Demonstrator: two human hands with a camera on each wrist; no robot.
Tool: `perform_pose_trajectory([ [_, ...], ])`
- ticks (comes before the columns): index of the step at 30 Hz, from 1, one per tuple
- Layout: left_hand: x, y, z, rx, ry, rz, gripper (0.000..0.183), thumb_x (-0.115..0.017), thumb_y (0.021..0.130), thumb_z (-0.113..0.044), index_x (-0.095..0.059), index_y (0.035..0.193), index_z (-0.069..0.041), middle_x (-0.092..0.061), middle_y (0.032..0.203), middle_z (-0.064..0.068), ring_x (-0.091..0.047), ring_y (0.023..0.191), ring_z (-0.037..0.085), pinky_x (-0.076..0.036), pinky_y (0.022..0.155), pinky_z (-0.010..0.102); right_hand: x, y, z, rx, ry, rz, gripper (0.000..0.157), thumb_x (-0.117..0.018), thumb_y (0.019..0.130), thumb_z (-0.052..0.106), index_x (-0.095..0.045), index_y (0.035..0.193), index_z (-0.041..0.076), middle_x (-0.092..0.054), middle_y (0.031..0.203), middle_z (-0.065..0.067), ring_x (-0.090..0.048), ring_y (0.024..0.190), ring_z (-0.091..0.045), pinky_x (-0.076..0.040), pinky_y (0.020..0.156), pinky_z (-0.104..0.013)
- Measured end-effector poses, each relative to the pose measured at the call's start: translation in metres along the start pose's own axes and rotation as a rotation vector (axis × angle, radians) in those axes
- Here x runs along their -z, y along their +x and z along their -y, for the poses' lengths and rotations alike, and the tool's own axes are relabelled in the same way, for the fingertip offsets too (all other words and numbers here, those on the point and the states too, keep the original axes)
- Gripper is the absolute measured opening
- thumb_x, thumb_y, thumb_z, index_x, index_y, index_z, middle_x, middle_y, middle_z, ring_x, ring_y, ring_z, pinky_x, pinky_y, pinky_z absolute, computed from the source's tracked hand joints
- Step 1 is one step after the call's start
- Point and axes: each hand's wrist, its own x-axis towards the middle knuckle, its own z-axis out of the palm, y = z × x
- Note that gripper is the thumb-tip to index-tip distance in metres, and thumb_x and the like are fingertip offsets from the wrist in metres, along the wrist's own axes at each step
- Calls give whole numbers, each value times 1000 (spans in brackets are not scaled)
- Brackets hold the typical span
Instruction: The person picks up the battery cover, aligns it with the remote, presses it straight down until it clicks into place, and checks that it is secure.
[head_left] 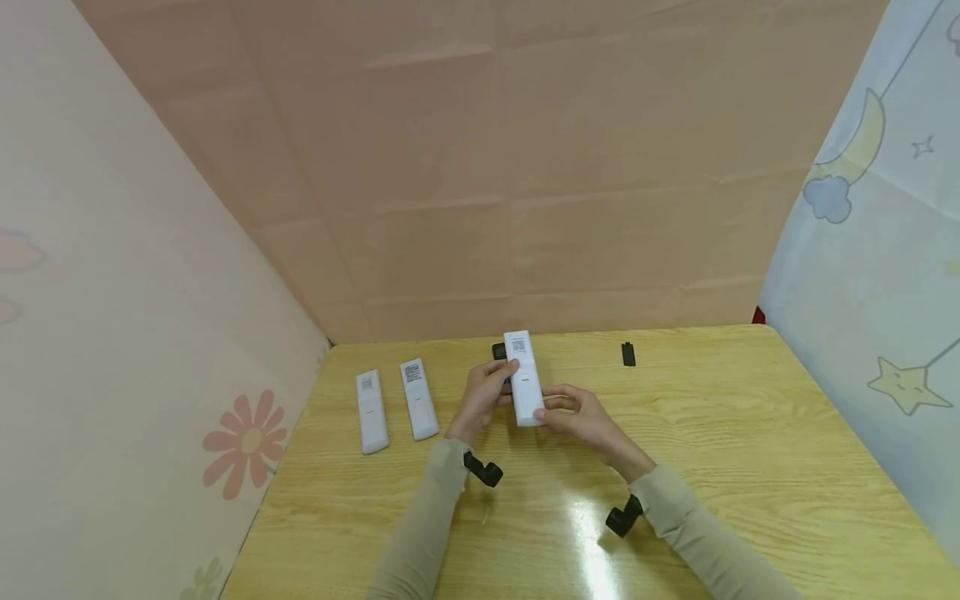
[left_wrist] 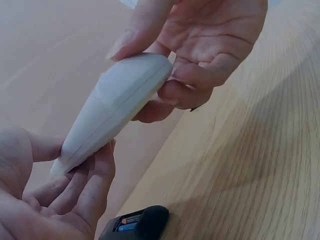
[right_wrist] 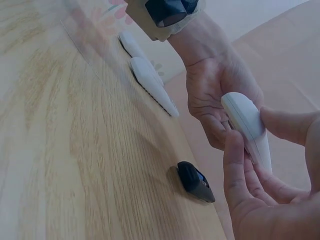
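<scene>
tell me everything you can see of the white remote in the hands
The white remote looks like plastic, long and slim, with a side seam and a printed block near its far end. It is held tilted above the table. The left hand grips its far half; the right hand pinches its near end.

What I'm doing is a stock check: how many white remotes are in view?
3: the held remote, gripped by the left hand and right hand; the leftmost remote and neighboring remote, both on the table. None appears hidden.
</scene>
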Motion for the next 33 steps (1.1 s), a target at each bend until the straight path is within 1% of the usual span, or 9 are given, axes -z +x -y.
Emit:
perform_pose_trajectory([
  [4, 7, -2, -2, 2, 7, 14, 47, -70, 95, -41, -67, 128, -9, -67, 117, 23, -71, 92, 28, -58, 86, 47, -5, 3, 1, -1, -8, -13, 58, -76, 91, 17, -50, 140, -2, -60, 125, -25, -66, 105, -28, -51, 97, -56],
  [7, 14, -4, -4, 2, 20, 17, 48, -66, 98, -40, -63, 132, -7, -65, 119, 21, -70, 93, 28, -58, 87, 46, -9, 5, 2, -3, -20, -13, 59, -76, 91, 19, -51, 140, -1, -60, 126, -25, -65, 106, -26, -51, 97, -54],
  [10, 22, -7, -7, 1, 32, 30, 46, -62, 101, -36, -61, 133, -4, -65, 120, 18, -69, 93, 25, -58, 86, 42, -14, 7, 1, 2, -20, -3, 59, -76, 91, 18, -51, 140, -2, -60, 125, -26, -65, 105, -27, -52, 97, -55],
  [14, 31, -9, -10, 9, 37, 36, 45, -63, 100, -35, -62, 133, -3, -65, 122, 15, -70, 95, 24, -57, 90, 43, -17, 12, 0, 6, -17, 2, 58, -77, 90, 16, -52, 140, -2, -60, 125, -26, -65, 106, -28, -52, 96, -55],
  [18, 38, -9, -14, 11, 60, 7, 49, -67, 97, -38, -62, 134, -6, -65, 122, 15, -69, 98, 24, -55, 95, 47, -22, 16, 0, 9, -19, -8, 57, -77, 90, 18, -54, 139, 0, -60, 126, -24, -64, 108, -28, -53, 94, -53],
  [21, 45, -11, -16, -7, 79, -18, 50, -66, 98, -38, -60, 135, -5, -65, 122, 15, -69, 100, 25, -56, 93, 45, -29, 21, 2, 9, -12, -16, 56, -78, 89, 19, -57, 138, 1, -60, 126, -23, -65, 108, -28, -54, 94, -52],
  [25, 54, -12, -18, -29, 75, -41, 47, -66, 99, -34, -60, 134, -3, -65, 121, 17, -70, 99, 27, -56, 92, 45, -37, 26, 4, 19, -9, -8, 53, -77, 90, 16, -57, 136, -3, -62, 126, -25, -66, 107, -29, -52, 95, -54],
  [28, 56, -11, -19, -32, 79, -55, 47, -66, 98, -34, -61, 134, -4, -66, 120, 17, -71, 98, 27, -56, 92, 47, -41, 29, 5, 30, -10, -10, 51, -75, 92, 13, -57, 136, -5, -62, 125, -26, -68, 105, -29, -51, 96, -56],
  [33, 57, -6, -18, -11, 97, -81, 48, -69, 97, -36, -62, 134, -6, -66, 119, 15, -72, 94, 25, -58, 88, 42, -46, 33, 4, 10, -7, -43, 48, -74, 92, 11, -59, 135, -4, -63, 124, -24, -69, 100, -27, -51, 96, -56],
])
